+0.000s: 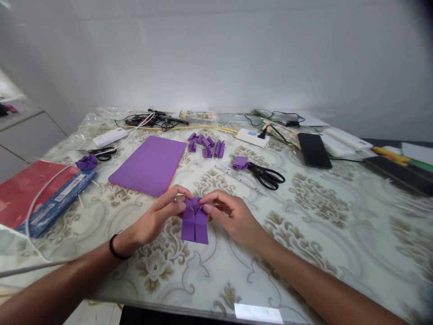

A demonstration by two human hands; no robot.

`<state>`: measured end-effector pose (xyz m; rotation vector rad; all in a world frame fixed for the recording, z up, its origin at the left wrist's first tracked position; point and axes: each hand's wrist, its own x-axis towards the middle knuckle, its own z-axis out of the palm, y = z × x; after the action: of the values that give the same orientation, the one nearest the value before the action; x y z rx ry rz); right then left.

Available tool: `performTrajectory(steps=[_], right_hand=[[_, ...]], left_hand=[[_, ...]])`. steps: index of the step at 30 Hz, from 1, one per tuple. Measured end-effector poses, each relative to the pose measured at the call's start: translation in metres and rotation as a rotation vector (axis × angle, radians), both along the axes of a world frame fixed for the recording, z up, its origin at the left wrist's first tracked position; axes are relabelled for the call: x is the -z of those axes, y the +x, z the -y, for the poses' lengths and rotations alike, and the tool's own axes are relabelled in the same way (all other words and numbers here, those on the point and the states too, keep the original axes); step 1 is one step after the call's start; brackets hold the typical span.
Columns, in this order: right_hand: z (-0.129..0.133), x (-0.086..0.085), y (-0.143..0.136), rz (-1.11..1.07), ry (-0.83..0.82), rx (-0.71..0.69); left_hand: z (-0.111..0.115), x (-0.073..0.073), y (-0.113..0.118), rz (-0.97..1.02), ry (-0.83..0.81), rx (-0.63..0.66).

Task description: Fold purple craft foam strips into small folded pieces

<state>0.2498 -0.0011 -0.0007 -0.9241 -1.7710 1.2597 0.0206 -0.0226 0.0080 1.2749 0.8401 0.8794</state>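
Note:
A folded piece of purple paper is held just above the patterned table, with a crease running down its middle and collar-like folds at its top. My left hand pinches its upper left corner between thumb and fingers. On the upper right side, my right hand grips it the same way. Beyond my hands lies a stack of purple paper sheets with a red edge showing beneath. Several small folded purple pieces sit farther back. Black-handled scissors lie to the right, by another folded purple piece.
A clear ruler lies before the scissors. Left are a red paper pack, crumpled purple paper, a second pair of scissors and a white cable. A power strip and black phone are at back right.

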Motion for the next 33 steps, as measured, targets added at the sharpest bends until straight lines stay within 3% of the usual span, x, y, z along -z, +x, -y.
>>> performTrajectory(steps=[4, 6, 20, 27, 33], right_hand=[[0.0, -0.002, 0.0, -0.045, -0.026, 0.043], [0.001, -0.003, 0.0, -0.052, -0.025, 0.053], [0.001, 0.007, -0.003, -0.123, -0.102, -0.024], [0.002, 0.004, -0.005, -0.123, -0.168, 0.003], [0.001, 0.001, -0.004, -0.098, -0.154, 0.021]], left_hand=[[0.003, -0.003, 0.002, 0.152, -0.008, 0.168], [0.003, -0.004, 0.004, 0.164, 0.014, 0.184], [0.003, -0.009, 0.006, -0.279, 0.231, -0.1], [0.002, -0.006, 0.005, -0.338, 0.251, -0.073], [-0.003, -0.005, 0.005, -0.235, 0.149, -0.09]])
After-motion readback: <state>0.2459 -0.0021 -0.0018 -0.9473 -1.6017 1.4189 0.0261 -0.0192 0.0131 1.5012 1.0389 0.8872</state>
